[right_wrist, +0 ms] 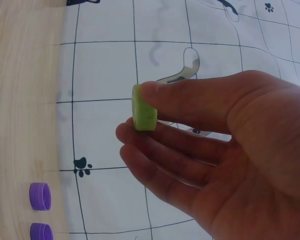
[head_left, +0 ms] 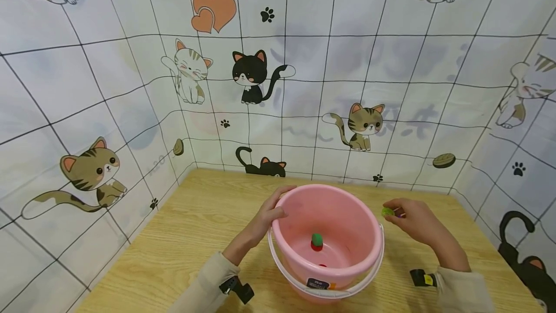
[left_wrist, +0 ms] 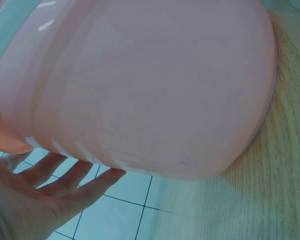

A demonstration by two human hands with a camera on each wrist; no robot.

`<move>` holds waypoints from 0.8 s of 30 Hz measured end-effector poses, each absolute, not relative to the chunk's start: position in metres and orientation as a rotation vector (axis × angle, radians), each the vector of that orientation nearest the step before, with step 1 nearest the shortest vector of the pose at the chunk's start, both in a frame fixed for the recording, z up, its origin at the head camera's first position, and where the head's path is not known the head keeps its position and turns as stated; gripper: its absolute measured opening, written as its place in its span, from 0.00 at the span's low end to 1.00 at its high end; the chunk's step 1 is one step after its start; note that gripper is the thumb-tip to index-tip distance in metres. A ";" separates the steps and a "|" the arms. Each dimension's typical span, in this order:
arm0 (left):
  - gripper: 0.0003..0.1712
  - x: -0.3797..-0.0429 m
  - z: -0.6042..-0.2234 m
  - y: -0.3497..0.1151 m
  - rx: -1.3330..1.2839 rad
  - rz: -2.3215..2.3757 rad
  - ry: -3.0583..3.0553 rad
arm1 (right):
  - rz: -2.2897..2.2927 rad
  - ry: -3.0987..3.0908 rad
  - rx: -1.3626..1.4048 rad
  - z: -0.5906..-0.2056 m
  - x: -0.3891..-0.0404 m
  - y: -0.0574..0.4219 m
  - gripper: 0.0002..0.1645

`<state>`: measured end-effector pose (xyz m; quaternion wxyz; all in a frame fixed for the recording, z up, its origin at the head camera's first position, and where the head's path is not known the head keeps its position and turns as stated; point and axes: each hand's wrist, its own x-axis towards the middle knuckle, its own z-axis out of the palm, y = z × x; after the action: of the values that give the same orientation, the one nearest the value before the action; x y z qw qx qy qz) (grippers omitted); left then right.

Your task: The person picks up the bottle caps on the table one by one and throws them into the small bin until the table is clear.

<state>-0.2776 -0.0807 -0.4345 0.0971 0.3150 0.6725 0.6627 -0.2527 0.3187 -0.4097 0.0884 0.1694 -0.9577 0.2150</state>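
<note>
A pink bucket (head_left: 326, 226) stands upright on the table, its white handle lowered over the front. My left hand (head_left: 265, 219) holds the bucket's left rim, the thumb at the inner edge. In the left wrist view, the fingers (left_wrist: 85, 192) lie along the outside wall. Beyond the bucket's right side, my right hand (head_left: 412, 215) pinches a light green bottle cap (right_wrist: 144, 109) between thumb and fingers, above the table. A green cap (head_left: 317, 239) and a red cap (head_left: 316, 247) lie together on the bucket's floor. Another bit of red is mostly hidden behind the front rim.
Two purple bottle caps (right_wrist: 40, 196) sit on the wood-grain table (head_left: 208, 216) near the right hand. A white sheet (head_left: 304, 110) with a grid and cartoon cats rises behind the table and on both sides. A black wrist camera (head_left: 236, 289) hangs at the left sleeve.
</note>
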 end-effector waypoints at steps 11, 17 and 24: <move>0.40 -0.278 -0.435 -0.080 0.936 1.962 1.984 | 0.645 -2.852 0.484 -0.405 -0.249 0.317 0.20; 0.40 -0.278 -0.434 -0.080 0.937 1.970 1.974 | 0.663 -2.837 0.487 -0.402 -0.248 0.316 0.21; 0.40 -0.277 -0.434 -0.080 0.936 1.963 1.992 | 0.675 -2.835 0.493 -0.397 -0.248 0.314 0.21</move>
<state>-0.2775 -0.0803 -0.4342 0.0961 0.3159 0.6722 0.6626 -0.2478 0.3140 -0.3965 0.0930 0.1662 -0.9550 0.2272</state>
